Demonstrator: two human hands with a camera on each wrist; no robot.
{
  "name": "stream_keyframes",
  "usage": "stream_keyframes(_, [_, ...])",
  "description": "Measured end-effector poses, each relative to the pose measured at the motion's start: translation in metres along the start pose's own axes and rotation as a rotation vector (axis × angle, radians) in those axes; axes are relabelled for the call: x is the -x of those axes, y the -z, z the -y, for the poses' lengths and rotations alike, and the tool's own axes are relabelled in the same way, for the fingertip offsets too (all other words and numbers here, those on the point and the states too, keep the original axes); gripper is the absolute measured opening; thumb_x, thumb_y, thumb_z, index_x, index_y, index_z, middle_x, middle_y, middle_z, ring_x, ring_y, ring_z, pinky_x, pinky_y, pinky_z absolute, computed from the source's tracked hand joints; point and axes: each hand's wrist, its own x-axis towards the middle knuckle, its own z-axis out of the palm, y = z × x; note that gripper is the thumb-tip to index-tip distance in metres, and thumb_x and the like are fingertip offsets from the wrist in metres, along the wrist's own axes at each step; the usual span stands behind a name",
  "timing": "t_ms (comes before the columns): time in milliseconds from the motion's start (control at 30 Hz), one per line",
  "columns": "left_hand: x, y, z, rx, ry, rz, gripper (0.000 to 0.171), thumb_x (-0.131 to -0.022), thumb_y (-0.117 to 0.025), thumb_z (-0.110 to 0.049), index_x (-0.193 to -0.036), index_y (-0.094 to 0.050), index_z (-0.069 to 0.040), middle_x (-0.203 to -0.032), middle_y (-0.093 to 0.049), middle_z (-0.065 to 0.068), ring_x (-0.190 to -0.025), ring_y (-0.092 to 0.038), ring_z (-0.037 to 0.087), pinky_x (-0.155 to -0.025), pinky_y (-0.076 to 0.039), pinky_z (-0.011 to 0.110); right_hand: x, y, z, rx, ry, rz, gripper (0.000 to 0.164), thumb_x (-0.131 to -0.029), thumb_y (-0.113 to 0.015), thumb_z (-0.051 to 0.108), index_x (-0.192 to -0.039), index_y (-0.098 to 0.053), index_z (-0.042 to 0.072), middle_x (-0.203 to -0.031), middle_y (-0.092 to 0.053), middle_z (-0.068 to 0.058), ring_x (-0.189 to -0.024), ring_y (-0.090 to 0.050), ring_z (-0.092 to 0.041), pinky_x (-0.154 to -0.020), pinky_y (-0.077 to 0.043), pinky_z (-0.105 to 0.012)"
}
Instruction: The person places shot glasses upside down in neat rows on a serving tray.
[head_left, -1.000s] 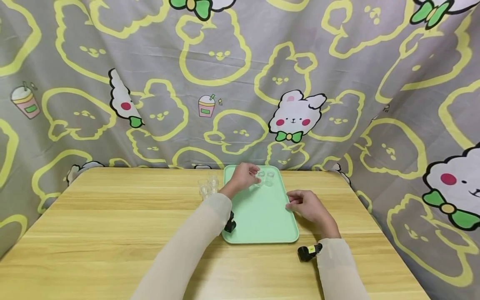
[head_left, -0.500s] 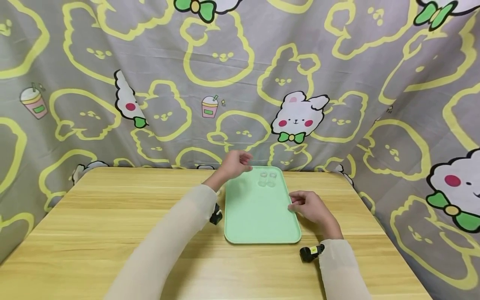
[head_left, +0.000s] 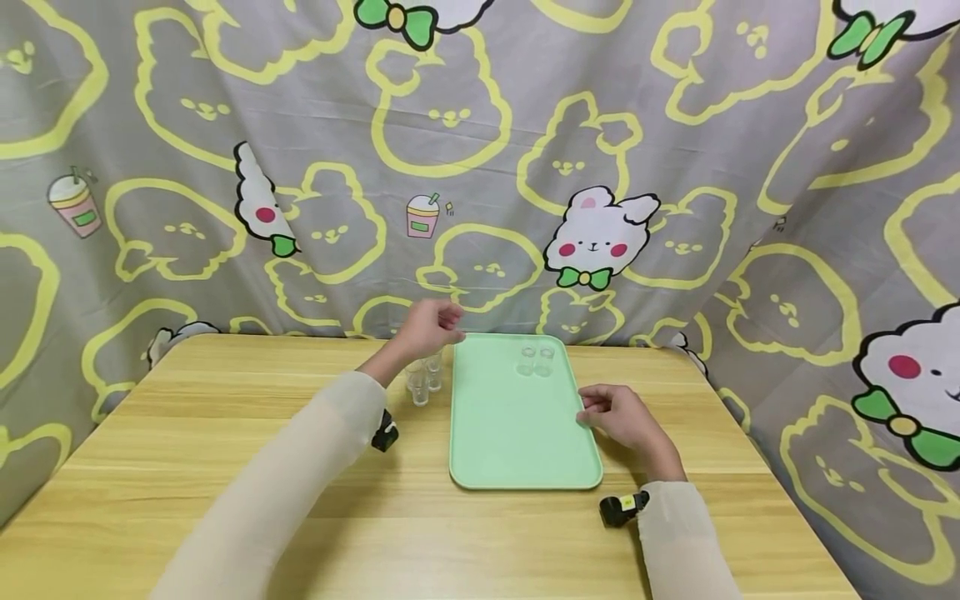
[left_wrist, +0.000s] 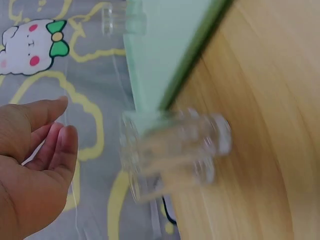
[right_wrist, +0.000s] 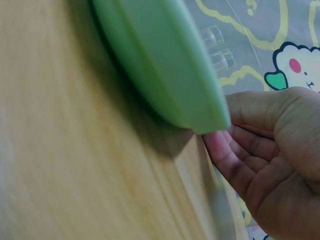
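Note:
A light green tray [head_left: 517, 442] lies on the wooden table. Two small clear glasses [head_left: 537, 362] stand side by side near its far end. Just left of the tray, several more clear glasses [head_left: 420, 392] are grouped on the table, partly hidden behind the left wrist in the head view. My left hand [head_left: 423, 329] hovers above and behind that group, its fingers loosely bent with nothing in them. The left wrist view shows these glasses [left_wrist: 175, 142] blurred, apart from the fingers. My right hand [right_wrist: 280, 155] pinches the tray's right edge between thumb and fingers.
Behind the table hangs a grey patterned curtain [head_left: 315, 167], close to the far table edge. Bare wooden tabletop [head_left: 187, 450] stretches to the left of the tray. A small black camera [head_left: 622, 507] sits on the right wrist.
My left hand has moved left from over the glasses on the tray to above the group on the table. The right hand stays at the tray's edge.

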Motion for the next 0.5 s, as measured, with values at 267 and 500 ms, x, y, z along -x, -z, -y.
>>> stream_keyframes(267, [0.015,0.02,0.02,-0.054,0.033,0.014,0.036,-0.093,-0.076,-0.006,-0.127,-0.067,0.002,-0.118,-0.068,0.019,-0.109,-0.065,0.031,-0.096,-0.054,0.043,0.0,0.0,-0.003,-0.001,0.002,-0.001,0.045,-0.093,-0.076,0.009,-0.133,-0.063,-0.007,-0.111,-0.069,-0.013,-0.099,-0.063,-0.024,-0.084,-0.054,-0.035])
stream_keyframes(500, [0.029,0.036,0.037,-0.083,0.025,-0.003,0.038,-0.091,-0.078,-0.007,-0.125,-0.067,0.005,-0.116,-0.069,0.019,-0.106,-0.067,0.033,-0.093,-0.055,0.044,0.0,0.0,-0.002,-0.009,0.006,0.004,0.044,-0.093,-0.075,0.007,-0.133,-0.062,-0.007,-0.113,-0.069,-0.014,-0.099,-0.063,-0.023,-0.084,-0.055,-0.034])
